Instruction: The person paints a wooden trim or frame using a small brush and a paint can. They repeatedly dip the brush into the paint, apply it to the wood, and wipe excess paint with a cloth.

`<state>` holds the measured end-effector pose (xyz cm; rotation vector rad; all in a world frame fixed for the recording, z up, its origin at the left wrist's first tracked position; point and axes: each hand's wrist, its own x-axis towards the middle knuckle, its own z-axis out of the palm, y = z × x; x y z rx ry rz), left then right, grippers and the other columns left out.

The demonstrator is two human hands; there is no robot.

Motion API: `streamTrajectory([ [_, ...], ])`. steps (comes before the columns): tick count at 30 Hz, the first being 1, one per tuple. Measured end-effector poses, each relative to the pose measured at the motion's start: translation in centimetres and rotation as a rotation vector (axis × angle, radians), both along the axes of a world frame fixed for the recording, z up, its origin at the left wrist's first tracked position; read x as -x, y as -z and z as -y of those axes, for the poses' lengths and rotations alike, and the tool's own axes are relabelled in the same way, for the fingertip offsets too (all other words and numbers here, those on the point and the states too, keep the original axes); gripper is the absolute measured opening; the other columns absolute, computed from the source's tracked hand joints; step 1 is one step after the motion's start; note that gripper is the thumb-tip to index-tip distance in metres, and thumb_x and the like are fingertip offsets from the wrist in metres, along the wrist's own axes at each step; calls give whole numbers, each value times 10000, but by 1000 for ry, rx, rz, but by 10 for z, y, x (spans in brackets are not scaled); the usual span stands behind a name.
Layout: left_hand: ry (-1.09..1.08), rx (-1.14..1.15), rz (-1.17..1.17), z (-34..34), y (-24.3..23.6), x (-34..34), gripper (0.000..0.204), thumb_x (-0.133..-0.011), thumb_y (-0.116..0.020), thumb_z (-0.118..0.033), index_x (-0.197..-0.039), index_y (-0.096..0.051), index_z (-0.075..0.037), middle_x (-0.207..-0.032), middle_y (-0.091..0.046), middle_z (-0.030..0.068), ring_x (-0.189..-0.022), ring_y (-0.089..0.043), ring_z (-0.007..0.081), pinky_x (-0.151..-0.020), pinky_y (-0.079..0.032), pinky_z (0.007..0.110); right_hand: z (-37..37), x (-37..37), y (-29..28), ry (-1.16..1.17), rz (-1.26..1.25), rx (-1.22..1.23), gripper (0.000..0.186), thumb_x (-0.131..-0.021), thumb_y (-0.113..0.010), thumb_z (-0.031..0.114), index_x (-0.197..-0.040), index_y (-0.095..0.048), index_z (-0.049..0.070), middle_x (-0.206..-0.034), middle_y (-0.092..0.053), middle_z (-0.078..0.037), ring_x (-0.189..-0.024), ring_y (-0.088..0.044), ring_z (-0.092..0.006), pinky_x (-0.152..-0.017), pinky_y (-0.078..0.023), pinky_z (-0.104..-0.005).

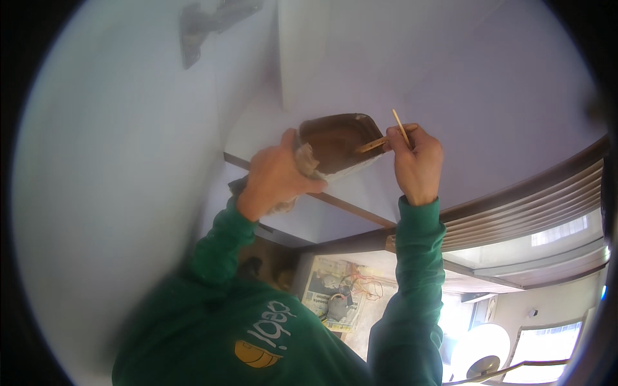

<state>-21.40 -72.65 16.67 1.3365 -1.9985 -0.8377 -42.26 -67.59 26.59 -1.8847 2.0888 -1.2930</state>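
My left hand [273, 177] grips a rectangular tub [370, 125] by its near left side, tilted toward me. Its inside is brown, with what looks like brown liquid or stain at the bottom. A crumpled pale rag [308, 159] is bunched between that hand and the rim. My right hand [418, 164] is closed at the tub's right edge, pinching a flat wooden stick [372, 146] whose lower end reaches into the tub. A second, thinner stick [399, 122] points up from the same fingers. The stick's tip inside the tub is hard to make out.
Pale wall and ceiling surfaces surround the tub, with a dark fixture [199, 29] at the upper left. Brown slatted trim [528, 215] curves along the right. Below lies newspaper [322, 289] with a grey bundle [342, 307] and thin wires on it. A round white lamp [486, 347] stands lower right.
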Motion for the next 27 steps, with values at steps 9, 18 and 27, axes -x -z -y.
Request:
streamTrajectory([
  [9,-52,70,12,-5,-3,-12,1114,-530,-923,-439,-1398,-457,82,-969,-726,242,-907,-724,377,-843,-561,396,-9,10,12,48,227,86,205,-929,-676,184,-955,-739,-9,-749,-733,-60,-647,-608,-97,-620,-456,-257],
  [18,-53,20,-178,-14,-14,-30,989,-545,-973,-300,-1341,-533,91,-948,-745,190,-881,-729,227,-848,-558,324,-17,41,31,177,500,-37,305,-916,-714,255,-937,-734,-48,-712,-722,-62,-520,-401,-32,-497,-340,-240],
  [27,-37,32,-250,-9,-5,-29,1005,-541,-980,-293,-1343,-522,104,-1044,-721,194,-942,-705,226,-876,-549,333,-26,47,35,210,509,5,290,-924,-707,249,-931,-715,-41,-729,-720,-104,-421,-364,-27,-401,-263,-218],
])
